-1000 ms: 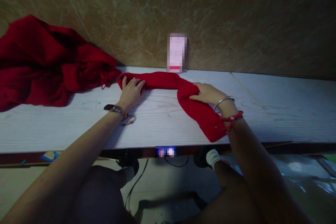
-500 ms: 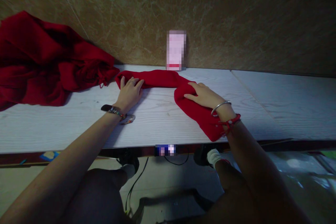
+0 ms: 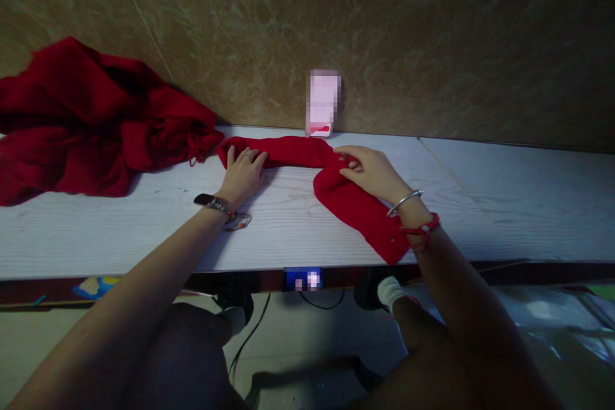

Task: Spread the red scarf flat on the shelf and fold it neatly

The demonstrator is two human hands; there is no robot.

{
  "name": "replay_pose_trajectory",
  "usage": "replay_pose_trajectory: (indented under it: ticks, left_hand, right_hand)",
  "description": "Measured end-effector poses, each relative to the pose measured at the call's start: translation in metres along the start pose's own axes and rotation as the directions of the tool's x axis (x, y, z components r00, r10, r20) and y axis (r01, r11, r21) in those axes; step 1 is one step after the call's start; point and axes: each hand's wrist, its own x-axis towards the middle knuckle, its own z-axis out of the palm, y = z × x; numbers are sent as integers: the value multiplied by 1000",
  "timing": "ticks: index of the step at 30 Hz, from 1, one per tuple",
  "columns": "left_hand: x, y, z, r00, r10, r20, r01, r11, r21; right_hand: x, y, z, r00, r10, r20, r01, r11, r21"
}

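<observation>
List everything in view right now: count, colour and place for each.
long red cloth: one, red, bent across the middle of the table
cloth heap: one, dark red, crumpled at the table's far left
table: one, pale wood grain, along the wall
wall: one, brown marbled, behind the table
blurred card: one, pink, upright against the wall
blurred patch: one, blue, on the table's front edge
cable: one, black, on the floor below
left hand: one, flat on the cloth's left end, dark band at the wrist
right hand: one, fingers curled on the cloth's bend, grip unclear; silver bangle and red cord at the wrist
</observation>
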Motion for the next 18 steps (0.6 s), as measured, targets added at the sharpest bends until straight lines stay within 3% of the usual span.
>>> replay_pose_trajectory:
  ticks: [4, 7, 11, 18]
  left_hand:
    - [1, 0, -1, 1000, 8, 5, -8, 999, 35]
    - [1, 2, -4, 1000, 21, 23, -23, 998, 56]
    - [0, 1, -5, 999, 28, 28, -30, 998, 59]
    - [0, -1, -1, 1000, 28, 1, -28, 999, 38]
  right_hand:
    - [2, -15, -1, 990, -137, -23, 137, 990, -27]
    - [4, -20, 3, 977, -202, 61, 206, 977, -56]
    - [8, -14, 14, 969, -190, 156, 208, 972, -107]
    - [11, 3, 24, 988, -112, 110, 129, 979, -158]
